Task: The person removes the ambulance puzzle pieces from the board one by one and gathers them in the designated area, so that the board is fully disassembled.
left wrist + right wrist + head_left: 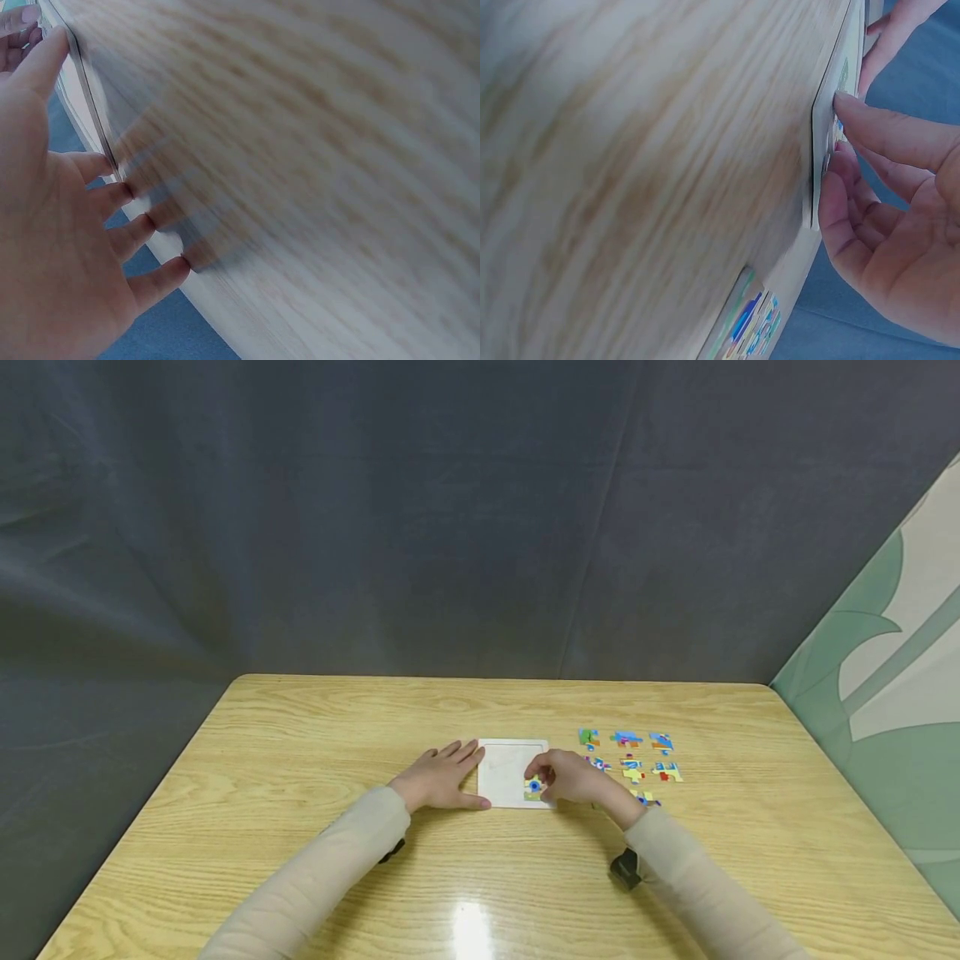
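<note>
A shallow white puzzle tray (504,768) lies flat near the middle of the wooden table. My left hand (441,779) is spread out at its left side, with fingers straight and the thumb and fingertips right at the frame. At the tray's lower right corner, my right hand (573,777) pinches a puzzle piece (533,787) showing yellow with a blue round shape. In the right wrist view, the thumb (889,129) and curled fingers close around the piece low over the tray's edge, hiding most of it.
Several colourful puzzle pieces (632,765) lie in loose rows to the right of the tray, some partly behind my right hand and forearm. A dark curtain (480,527) hangs behind the table (337,727). A leaf-patterned panel (892,693) stands along the right side.
</note>
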`<state>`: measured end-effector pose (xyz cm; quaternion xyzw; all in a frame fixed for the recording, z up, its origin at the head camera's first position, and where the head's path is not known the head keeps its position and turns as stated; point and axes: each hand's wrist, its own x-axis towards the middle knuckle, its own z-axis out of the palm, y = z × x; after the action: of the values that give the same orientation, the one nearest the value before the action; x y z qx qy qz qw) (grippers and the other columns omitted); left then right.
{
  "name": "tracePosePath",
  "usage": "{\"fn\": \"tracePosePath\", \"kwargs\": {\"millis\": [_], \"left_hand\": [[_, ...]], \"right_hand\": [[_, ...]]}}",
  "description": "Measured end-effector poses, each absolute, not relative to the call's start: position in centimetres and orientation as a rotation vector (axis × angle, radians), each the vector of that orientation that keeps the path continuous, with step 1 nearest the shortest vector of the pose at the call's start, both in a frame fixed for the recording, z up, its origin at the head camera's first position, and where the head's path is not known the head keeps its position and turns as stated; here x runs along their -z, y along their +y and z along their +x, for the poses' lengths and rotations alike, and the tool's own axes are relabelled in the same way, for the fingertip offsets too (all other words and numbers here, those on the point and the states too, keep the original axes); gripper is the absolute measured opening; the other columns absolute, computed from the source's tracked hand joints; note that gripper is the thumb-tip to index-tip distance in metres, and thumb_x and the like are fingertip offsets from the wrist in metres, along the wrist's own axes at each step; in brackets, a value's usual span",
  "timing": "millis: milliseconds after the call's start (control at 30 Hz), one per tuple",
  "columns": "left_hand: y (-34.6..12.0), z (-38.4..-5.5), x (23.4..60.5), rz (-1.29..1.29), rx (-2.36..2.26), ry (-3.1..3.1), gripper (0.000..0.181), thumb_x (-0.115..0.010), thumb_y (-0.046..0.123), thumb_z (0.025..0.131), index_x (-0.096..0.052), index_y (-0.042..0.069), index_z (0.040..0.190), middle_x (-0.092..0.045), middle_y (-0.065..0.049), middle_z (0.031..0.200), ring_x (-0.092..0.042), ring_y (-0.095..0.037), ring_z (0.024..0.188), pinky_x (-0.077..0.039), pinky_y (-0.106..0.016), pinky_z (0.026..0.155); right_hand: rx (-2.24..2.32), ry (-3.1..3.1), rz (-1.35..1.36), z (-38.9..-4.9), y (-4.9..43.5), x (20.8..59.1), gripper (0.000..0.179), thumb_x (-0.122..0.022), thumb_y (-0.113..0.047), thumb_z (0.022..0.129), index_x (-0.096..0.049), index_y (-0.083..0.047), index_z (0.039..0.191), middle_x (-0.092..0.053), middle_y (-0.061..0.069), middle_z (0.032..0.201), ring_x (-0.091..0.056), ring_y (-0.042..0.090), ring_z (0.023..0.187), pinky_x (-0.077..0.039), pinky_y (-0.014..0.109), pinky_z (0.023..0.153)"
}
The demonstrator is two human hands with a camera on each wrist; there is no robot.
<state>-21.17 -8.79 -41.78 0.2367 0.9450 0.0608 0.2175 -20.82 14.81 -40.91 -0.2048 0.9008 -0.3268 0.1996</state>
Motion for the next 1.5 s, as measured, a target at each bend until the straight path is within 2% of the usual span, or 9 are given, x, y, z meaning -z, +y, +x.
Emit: {"fn": "tracePosePath", "kwargs": {"millis": [300,533,933,1100,1367,1500], "left_hand": [[-8.8,-21.1,41.6,0.664,-0.164,2.618,0.089,-0.048,0.067,0.088,-0.013,0.021,0.155,-0.007,0.003,0.163,-0.009,-0.024,0.151,-0.016,-0.051,0.121],[-8.7,-21.1,41.6,0.663,-0.145,2.623,0.088,-0.048,0.067,0.088,-0.013,0.021,0.155,-0.007,0.002,0.163,-0.01,-0.024,0.151,-0.017,-0.051,0.121],[-8.8,-21.1,41.6,0.667,-0.147,2.616,0.089,-0.047,0.067,0.088,-0.011,0.022,0.155,-0.006,0.002,0.163,-0.008,-0.023,0.151,-0.016,-0.051,0.121],[-8.8,-21.1,41.7,0.666,-0.153,2.616,0.089,-0.048,0.067,0.088,-0.012,0.022,0.155,-0.006,0.003,0.163,-0.008,-0.023,0.151,-0.015,-0.051,0.121],[-8.9,-21.1,41.7,0.671,-0.157,2.609,0.089,-0.047,0.067,0.088,-0.011,0.022,0.155,-0.005,0.003,0.163,-0.007,-0.023,0.151,-0.015,-0.051,0.121],[-9.0,-21.2,41.8,0.68,-0.158,2.608,0.089,-0.047,0.067,0.088,-0.01,0.022,0.156,-0.005,0.003,0.163,-0.007,-0.023,0.151,-0.015,-0.051,0.121]], "right_hand": [[0.94,2.513,-0.579,-20.8,14.8,41.0,0.029,-0.065,0.014,0.075,-0.067,0.0,0.1,-0.045,0.003,0.074,-0.039,0.014,0.069,-0.034,0.023,0.061],[0.973,2.534,-0.591,-20.8,15.0,40.8,0.027,-0.06,0.013,0.078,-0.067,-0.001,0.1,-0.049,0.004,0.075,-0.042,0.013,0.068,-0.034,0.022,0.058],[1.069,2.52,-0.577,-21.0,15.4,40.6,0.019,-0.063,0.012,0.08,-0.066,0.001,0.095,-0.056,0.006,0.076,-0.049,0.012,0.069,-0.044,0.022,0.064],[1.096,2.499,-0.634,-21.0,15.9,40.2,0.02,-0.062,0.012,0.081,-0.067,0.005,0.099,-0.062,0.012,0.082,-0.052,0.011,0.072,-0.046,0.02,0.064],[1.18,2.439,-0.54,-20.6,17.5,38.5,0.026,-0.059,0.008,0.086,-0.061,0.009,0.112,-0.065,0.017,0.092,-0.062,0.023,0.084,-0.052,0.031,0.069],[1.208,2.439,-0.516,-20.6,18.7,37.8,0.026,-0.058,0.006,0.087,-0.06,0.009,0.113,-0.065,0.018,0.095,-0.062,0.022,0.087,-0.052,0.032,0.071]]}}
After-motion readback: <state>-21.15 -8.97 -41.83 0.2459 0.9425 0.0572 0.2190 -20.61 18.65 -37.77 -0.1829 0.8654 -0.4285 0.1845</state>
